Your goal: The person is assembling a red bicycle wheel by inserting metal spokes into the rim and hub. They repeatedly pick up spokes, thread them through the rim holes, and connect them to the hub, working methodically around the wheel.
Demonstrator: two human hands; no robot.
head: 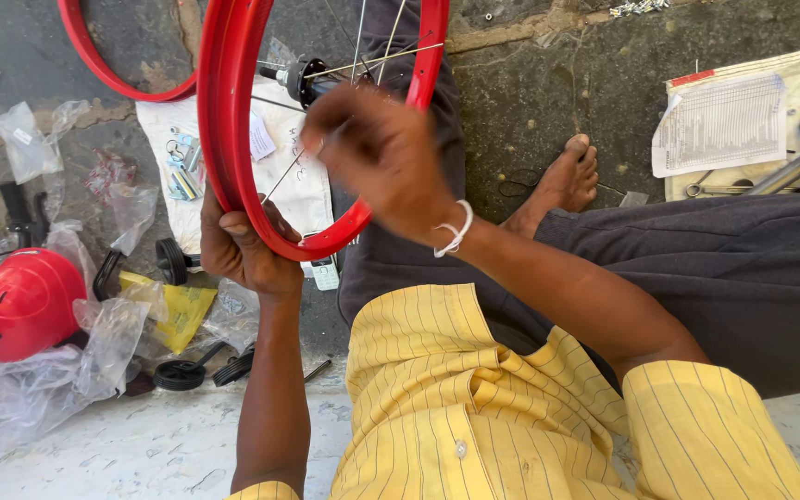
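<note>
L hand [244,248] grips the lower arc of the red wheel rim [219,139], fingers [233,222] wrapped over its edge, thumb side toward the body. Rim stands upright on its edge over the person's lap, tilted a bit, w/ thin spokes [377,60] running from it to a black hub [306,79] near the top of view. R hand [377,153] is inside the rim, just below the hub, fingers bunched narrow as if pinching something small (motion blur, so can't tell what, if anything, they hold). One loose spoke [281,178] slants down from R hand toward the rim near L hand. White band [456,233] on R wrist.

A second red rim [108,79] lies behind the first, toward the far-left part of the floor. Under both, a white paper sheet [312,199] w/ small packets on it. Near the left edge of the floor: red domed part [20,301], clear plastic bags [104,347], a yellow bag [182,310], small black wheels [180,373]. Far-right corner: printed sheet [719,125] on cardboard, metal tools [789,171] beside it. Bare foot [567,181] rests on the floor between rim and cardboard. Person wears a yellow striped shirt [446,398], dark trousers.
</note>
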